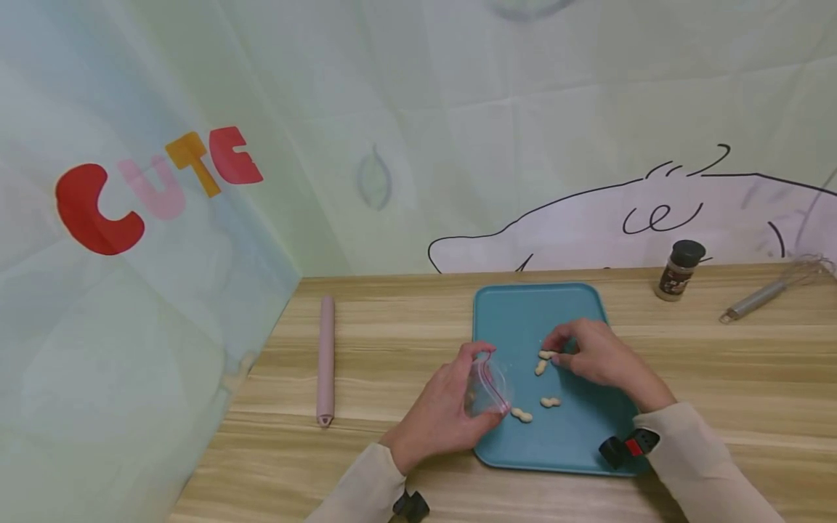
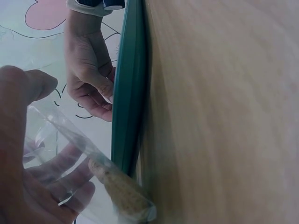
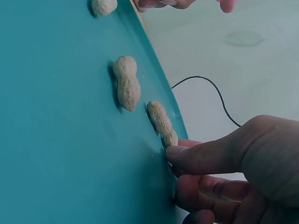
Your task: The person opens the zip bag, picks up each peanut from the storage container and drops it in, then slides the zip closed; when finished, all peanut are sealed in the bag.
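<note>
My left hand [image 1: 451, 407] holds a clear zip bag [image 1: 489, 388] by its pink-edged mouth, which gapes between thumb and fingers. Through the plastic a peanut [image 2: 124, 191] shows at the bottom of the bag. Over the blue tray [image 1: 523, 305], my right hand [image 1: 598, 356] pinches a peanut [image 1: 546, 354] between thumb and fingertips, its far end hidden by the thumb. Right beside that one lies another peanut [image 1: 540, 367]. Two more, a peanut [image 1: 551, 402] in the middle and a peanut [image 1: 522, 415] close to the bag, rest on the tray.
A pinkish stick-shaped rod [image 1: 325, 363] lies on the wooden table [image 1: 405, 312] to the left. At the back right stands a black-capped seasoning jar [image 1: 677, 272], with a whisk [image 1: 761, 299] to its right. Printed cloth hangs behind and at the left.
</note>
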Demonstrator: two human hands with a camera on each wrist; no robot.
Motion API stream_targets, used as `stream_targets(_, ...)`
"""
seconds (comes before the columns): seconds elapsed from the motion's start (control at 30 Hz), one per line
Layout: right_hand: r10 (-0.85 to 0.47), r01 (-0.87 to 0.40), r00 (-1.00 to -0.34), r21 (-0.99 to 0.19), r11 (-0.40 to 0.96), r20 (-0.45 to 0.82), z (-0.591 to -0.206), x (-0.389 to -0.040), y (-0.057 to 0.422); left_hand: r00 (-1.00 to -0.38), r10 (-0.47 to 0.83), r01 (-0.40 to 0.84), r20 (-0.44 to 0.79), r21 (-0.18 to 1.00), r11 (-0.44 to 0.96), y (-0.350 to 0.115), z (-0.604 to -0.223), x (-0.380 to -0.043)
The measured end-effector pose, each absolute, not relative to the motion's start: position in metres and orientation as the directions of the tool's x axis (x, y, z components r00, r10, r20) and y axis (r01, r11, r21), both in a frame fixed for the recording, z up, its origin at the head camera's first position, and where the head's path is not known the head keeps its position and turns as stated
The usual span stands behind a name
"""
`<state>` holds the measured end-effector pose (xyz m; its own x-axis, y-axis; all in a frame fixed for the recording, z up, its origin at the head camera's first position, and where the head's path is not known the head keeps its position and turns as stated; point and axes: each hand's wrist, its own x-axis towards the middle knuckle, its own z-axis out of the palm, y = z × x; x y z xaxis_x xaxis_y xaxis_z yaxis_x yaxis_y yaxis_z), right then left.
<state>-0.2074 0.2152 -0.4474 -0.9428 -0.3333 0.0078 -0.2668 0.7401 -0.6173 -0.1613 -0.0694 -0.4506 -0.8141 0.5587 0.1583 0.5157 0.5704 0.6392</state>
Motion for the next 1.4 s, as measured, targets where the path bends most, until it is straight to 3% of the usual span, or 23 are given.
stream_targets(1.4, -0.358, -0.284, -0.933, -0.687, 0.669, 0.038, -0.43, -0.201, 0.21, -0.807, 0.565, 0.526, 0.169, 0.64, 0.56, -0.069, -0.453, -0.163)
